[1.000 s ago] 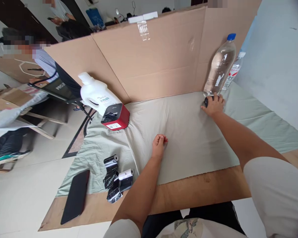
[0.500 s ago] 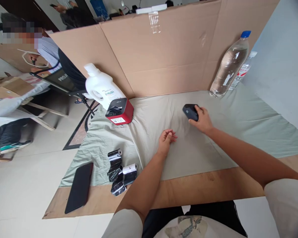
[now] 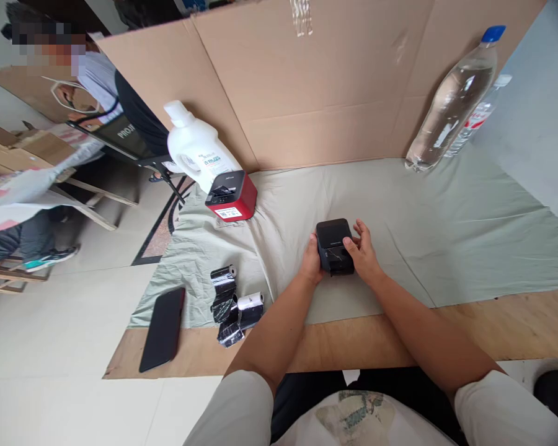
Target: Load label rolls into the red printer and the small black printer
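Note:
A small black printer [image 3: 333,238], a rounded box with a panel and slot on its near face, is held just above the cloth. My left hand [image 3: 312,260] grips its left side, the thumb along the edge and the other fingers hidden beneath or behind it. On the right side, my right hand [image 3: 363,253] touches it with the thumb on its upper face, while the other fingers stretch past its far right corner. Left of my left forearm lie a black roll [image 3: 224,278] and a white-and-black roll [image 3: 251,302], with crumpled dark film strips [image 3: 230,332] beside them.
A red-and-black box-shaped device [image 3: 232,197] stands before a white detergent jug [image 3: 199,148]. A dark phone-like slab [image 3: 163,328] lies at the front left. Two clear bottles, one large [image 3: 456,99], one small [image 3: 478,118], lean at the cardboard wall [image 3: 316,80]. Someone sits at far left.
My right hand has brought the black printer left and nearer to me. My left hand has taken hold of its left side. The view has shifted a little.

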### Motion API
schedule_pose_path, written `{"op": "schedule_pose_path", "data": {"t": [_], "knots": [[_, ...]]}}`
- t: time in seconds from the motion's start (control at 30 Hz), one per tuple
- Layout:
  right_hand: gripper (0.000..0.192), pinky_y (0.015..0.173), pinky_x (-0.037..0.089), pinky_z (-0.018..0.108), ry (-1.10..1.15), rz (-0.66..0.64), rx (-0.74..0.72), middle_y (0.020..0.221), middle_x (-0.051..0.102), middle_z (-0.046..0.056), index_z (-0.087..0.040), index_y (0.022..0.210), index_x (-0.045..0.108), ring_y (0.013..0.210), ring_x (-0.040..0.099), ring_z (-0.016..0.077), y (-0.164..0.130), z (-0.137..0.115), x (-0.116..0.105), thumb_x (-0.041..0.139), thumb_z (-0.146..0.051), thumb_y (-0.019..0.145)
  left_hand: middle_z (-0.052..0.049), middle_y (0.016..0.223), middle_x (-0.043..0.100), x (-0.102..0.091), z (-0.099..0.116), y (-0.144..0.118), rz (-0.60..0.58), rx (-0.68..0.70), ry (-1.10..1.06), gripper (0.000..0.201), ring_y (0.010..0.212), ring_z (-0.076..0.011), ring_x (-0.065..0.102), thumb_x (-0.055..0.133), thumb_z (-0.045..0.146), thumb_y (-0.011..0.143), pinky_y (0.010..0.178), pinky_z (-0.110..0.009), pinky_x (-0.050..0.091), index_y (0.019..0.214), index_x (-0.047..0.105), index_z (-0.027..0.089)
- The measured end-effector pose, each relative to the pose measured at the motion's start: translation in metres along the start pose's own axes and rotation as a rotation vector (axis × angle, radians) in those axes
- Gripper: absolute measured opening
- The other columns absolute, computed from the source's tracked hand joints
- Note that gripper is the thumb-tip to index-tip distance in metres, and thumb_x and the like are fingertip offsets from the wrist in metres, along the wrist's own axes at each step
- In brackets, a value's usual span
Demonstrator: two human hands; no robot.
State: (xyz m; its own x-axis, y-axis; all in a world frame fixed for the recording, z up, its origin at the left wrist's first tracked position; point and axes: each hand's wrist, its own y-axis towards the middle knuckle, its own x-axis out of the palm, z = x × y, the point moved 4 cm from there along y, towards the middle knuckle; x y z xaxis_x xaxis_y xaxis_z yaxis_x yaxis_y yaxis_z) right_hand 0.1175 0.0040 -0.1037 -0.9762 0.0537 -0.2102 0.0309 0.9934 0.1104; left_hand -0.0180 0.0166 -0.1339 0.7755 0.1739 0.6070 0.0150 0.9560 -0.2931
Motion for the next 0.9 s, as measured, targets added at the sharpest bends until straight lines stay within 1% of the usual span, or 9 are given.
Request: {"op": "schedule_pose_path", "data": {"t": [0.07,0.13,0.23,0.37,0.5,0.6,0.7,0.77,0.9], "knots": [[0.101,0.112,0.043,0.051,0.085,-0.078,0.027,0.149,0.045,0.019,-0.022,0.156,0.018,0.132,0.052,0.0313,0.004,0.007,0.0,0.056,-0.075,0.08,-0.011,0.109,0.075,0.002,0.0,-0.002,0.022,0.029,0.03,0.057,0.114,-0.0292,0.067,0.062,0.067,0.083,0.103,-0.046,0.05,0.109,0.07,0.017],[0.102,0.115,0.04,0.051,0.123,-0.131,0.016,0.145,0.05,0.017,-0.021,0.155,0.021,0.135,0.05,0.0313,0.005,0.009,0.002,0.063,-0.072,0.077,-0.011,0.103,0.075,0.004,0.001,-0.003,0.025,0.054,0.06,0.054,0.113,-0.0294,0.067,0.061,0.066,0.084,0.103,-0.046,0.05,0.104,0.071,0.016],[0.1,0.117,0.037,0.051,0.16,-0.149,-0.002,0.148,0.047,0.017,-0.021,0.154,0.023,0.139,0.046,0.0314,0.005,0.009,0.002,0.066,-0.069,0.077,-0.011,0.101,0.075,0.008,0.003,-0.003,-0.003,0.084,0.088,0.053,0.116,-0.0293,0.066,0.06,0.065,0.085,0.103,-0.046,0.05,0.102,0.071,0.016],[0.104,0.12,0.032,0.051,0.181,-0.148,-0.01,0.151,0.043,0.018,-0.021,0.155,0.019,0.14,0.044,0.0308,0.005,0.009,0.003,0.068,-0.068,0.076,-0.01,0.103,0.075,0.012,0.008,-0.004,-0.052,0.116,0.105,0.052,0.117,-0.0286,0.065,0.064,0.065,0.082,0.103,-0.044,0.05,0.103,0.071,0.018],[0.107,0.118,0.035,0.052,0.223,-0.166,-0.005,0.15,0.044,0.017,-0.023,0.156,0.016,0.14,0.044,0.0314,0.003,0.008,0.003,0.07,-0.065,0.074,-0.009,0.105,0.075,0.012,0.01,-0.004,-0.073,0.104,0.106,0.052,0.117,-0.0288,0.066,0.064,0.065,0.083,0.103,-0.044,0.05,0.106,0.07,0.019],[0.103,0.115,0.038,0.053,0.32,-0.202,0.01,0.146,0.048,0.015,-0.025,0.156,0.016,0.135,0.048,0.0317,0.002,0.008,0.003,0.07,-0.059,0.075,-0.01,0.106,0.075,0.011,0.009,-0.004,-0.071,0.073,0.093,0.054,0.115,-0.0298,0.066,0.063,0.065,0.083,0.101,-0.045,0.051,0.108,0.069,0.019],[0.1,0.112,0.041,0.055,0.395,-0.222,0.055,0.142,0.052,0.012,-0.029,0.155,0.017,0.129,0.052,0.0314,0.001,0.01,0.002,0.071,-0.052,0.075,-0.01,0.105,0.075,0.012,0.01,-0.005,-0.072,0.078,0.097,0.055,0.113,-0.0297,0.067,0.065,0.066,0.081,0.1,-0.045,0.051,0.109,0.069,0.018],[0.096,0.11,0.042,0.055,0.424,-0.208,0.071,0.138,0.054,0.012,-0.03,0.154,0.02,0.126,0.054,0.0309,0.002,0.012,0.001,0.071,-0.052,0.075,-0.01,0.106,0.075,0.013,0.01,-0.006,-0.069,0.086,0.101,0.056,0.113,-0.0291,0.067,0.066,0.066,0.08,0.1,-0.044,0.051,0.109,0.069,0.018],[0.086,0.108,0.044,0.052,0.439,-0.144,0.054,0.135,0.056,0.012,-0.029,0.144,0.036,0.124,0.054,0.0301,0.004,0.01,-0.003,0.074,-0.056,0.072,-0.009,0.109,0.074,0.011,0.01,-0.007,-0.061,0.102,0.133,0.056,0.117,-0.0277,0.065,0.065,0.065,0.081,0.104,-0.043,0.047,0.112,0.069,0.019]]}}
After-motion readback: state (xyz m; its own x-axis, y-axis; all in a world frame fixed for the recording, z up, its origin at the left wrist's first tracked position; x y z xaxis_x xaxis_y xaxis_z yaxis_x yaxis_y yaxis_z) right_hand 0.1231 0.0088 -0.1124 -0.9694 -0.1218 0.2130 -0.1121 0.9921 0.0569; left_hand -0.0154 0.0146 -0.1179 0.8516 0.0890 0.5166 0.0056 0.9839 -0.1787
